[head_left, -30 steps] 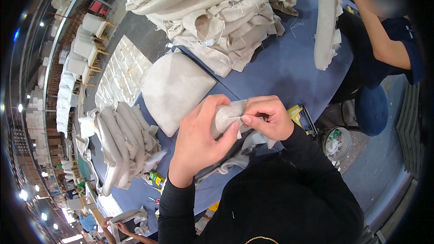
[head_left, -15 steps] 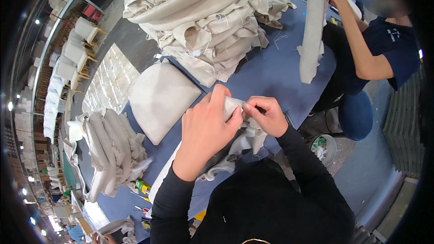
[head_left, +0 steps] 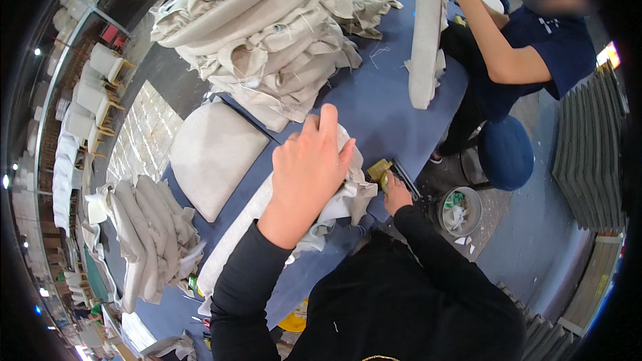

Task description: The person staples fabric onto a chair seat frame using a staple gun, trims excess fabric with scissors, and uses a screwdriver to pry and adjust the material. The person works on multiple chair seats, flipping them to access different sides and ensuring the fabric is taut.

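Note:
My left hand [head_left: 309,164] grips the far end of a long, narrow padded piece [head_left: 231,244] covered in beige fabric, its thumb and fingers over the edge. Loose cloth and white lining hang from the piece's right side. To the right, my right hand [head_left: 398,197] closes round a yellow tool with dark metal parts [head_left: 379,169], which looks like a staple gun; part of it is hidden by the fingers. Beyond my left wrist, a rounded beige padded panel [head_left: 215,154] lies flat on the blue table [head_left: 378,97].
A tall heap of beige covers [head_left: 267,40] stands at the back, and a smaller stack [head_left: 144,234] at the left. At right a co-worker [head_left: 521,53] handles another padded strip [head_left: 426,40]. Nearby are a blue stool [head_left: 506,154] and a scrap bucket [head_left: 460,210].
My right hand has left the fabric at the padded piece's end, moved down and right, and taken hold of the yellow tool. My left hand stays on the piece. The view has shifted slightly.

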Motion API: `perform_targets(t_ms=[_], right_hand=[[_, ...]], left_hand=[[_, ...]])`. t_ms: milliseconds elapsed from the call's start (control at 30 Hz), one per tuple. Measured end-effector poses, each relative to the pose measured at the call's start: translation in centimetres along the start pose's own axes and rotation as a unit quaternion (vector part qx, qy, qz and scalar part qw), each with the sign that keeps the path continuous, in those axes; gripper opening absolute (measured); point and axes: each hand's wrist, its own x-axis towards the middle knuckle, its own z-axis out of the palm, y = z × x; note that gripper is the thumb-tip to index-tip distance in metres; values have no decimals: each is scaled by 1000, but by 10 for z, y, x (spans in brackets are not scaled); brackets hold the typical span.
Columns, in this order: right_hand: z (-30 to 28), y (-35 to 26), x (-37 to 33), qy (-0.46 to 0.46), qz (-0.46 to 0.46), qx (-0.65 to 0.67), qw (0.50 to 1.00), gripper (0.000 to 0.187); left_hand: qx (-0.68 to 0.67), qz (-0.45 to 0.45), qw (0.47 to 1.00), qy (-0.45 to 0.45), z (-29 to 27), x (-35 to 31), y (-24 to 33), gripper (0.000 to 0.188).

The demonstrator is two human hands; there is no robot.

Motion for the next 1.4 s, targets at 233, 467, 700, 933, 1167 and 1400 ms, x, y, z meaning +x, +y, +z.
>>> perform_targets(t_ms=[233,467,700,933,1167,1400], right_hand=[[-61,39,36,-148,92,335,926,45],[-240,-105,-43,-4,-51,596,802,31],[-237,-126,-36,133,-181,401,888,36],[-252,-133,-38,186,-207,370,886,41],[-243,-128,-35,234,-267,269,895,44],[-250,-144,-32,160,-284,306,894,39]], left_hand=[[44,0,999,-9,14,16,13,54],[85,26,996,12,27,25,23,57],[75,-17,996,-33,19,21,40,58],[96,-10,995,-33,17,20,45,59],[115,10,993,-36,13,15,42,62],[55,-12,998,-20,5,8,29,71]])
